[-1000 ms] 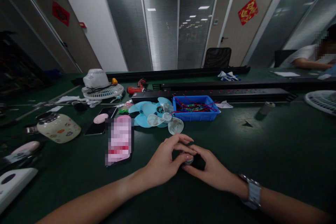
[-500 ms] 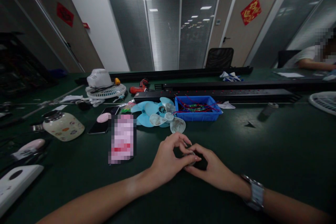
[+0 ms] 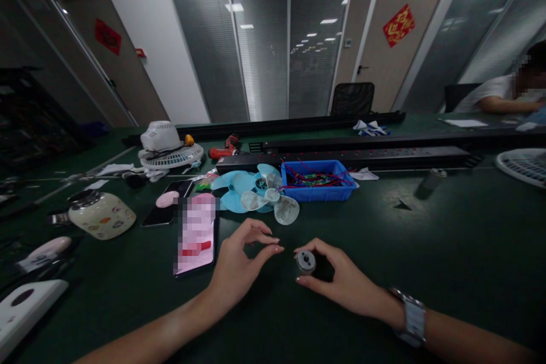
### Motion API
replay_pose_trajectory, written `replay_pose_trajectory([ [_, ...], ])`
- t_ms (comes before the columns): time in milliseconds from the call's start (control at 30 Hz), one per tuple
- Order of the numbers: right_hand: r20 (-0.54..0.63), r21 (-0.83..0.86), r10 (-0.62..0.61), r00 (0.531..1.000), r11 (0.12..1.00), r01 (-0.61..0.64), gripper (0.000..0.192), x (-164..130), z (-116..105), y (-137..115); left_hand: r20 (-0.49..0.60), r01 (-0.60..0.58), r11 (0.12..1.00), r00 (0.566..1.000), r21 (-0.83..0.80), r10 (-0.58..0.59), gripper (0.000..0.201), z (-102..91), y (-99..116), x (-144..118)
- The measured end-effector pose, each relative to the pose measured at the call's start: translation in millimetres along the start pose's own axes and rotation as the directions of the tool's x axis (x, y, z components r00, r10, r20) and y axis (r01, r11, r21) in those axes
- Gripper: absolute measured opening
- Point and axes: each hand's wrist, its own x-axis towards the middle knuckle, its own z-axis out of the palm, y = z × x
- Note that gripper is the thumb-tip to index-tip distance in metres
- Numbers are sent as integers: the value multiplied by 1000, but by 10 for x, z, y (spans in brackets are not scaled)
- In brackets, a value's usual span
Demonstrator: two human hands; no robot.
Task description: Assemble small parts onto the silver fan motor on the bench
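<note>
The right hand (image 3: pixel 341 281) rests on the dark green surface (image 3: pixel 447 239) with its fingers curled around a small round metal motor (image 3: pixel 306 261), gripping it with its end face turned toward the left hand (image 3: pixel 239 264). The left hand sits just beside the motor without touching it, thumb and forefinger pinched close together and holding nothing that can be seen. Beyond the hands lie a phone (image 3: pixel 195 234), clear and blue fan blades (image 3: pixel 256 193) and a blue bin (image 3: pixel 318 181) of red wires.
</note>
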Motion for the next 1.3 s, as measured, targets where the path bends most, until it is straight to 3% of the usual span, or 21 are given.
replay_pose_trajectory([
  [200,2,18,24,1000,1000,-24,30,3,-13,-43,35,64,976,997,210,-73,27,-52,-367,-97],
  [433,4,14,17,1000,1000,-17,31,-7,-10,-40,75,61,980,994,187,-77,31,-58,-445,-118],
  [533,7,21,14,1000,1000,-14,31,-14,-14,-33,40,74,989,996,129,-80,23,-51,-370,-113],
  [633,12,21,11,1000,1000,-11,30,-17,-15,-21,-23,19,998,1000,62,-18,17,33,-166,-74],
  [733,4,11,-9,1000,1000,9,28,-14,-1,9,-24,-79,996,997,-29,79,16,183,77,-20],
  [833,-6,9,-21,1000,1000,21,27,-7,23,49,28,-85,992,996,-95,88,18,323,220,15],
  [967,-1,17,-17,1000,1000,17,25,0,39,75,91,-60,990,993,-127,71,19,389,243,21],
  [1300,-3,19,-37,999,999,37,23,14,36,88,156,-115,990,980,-82,126,19,312,310,34],
])
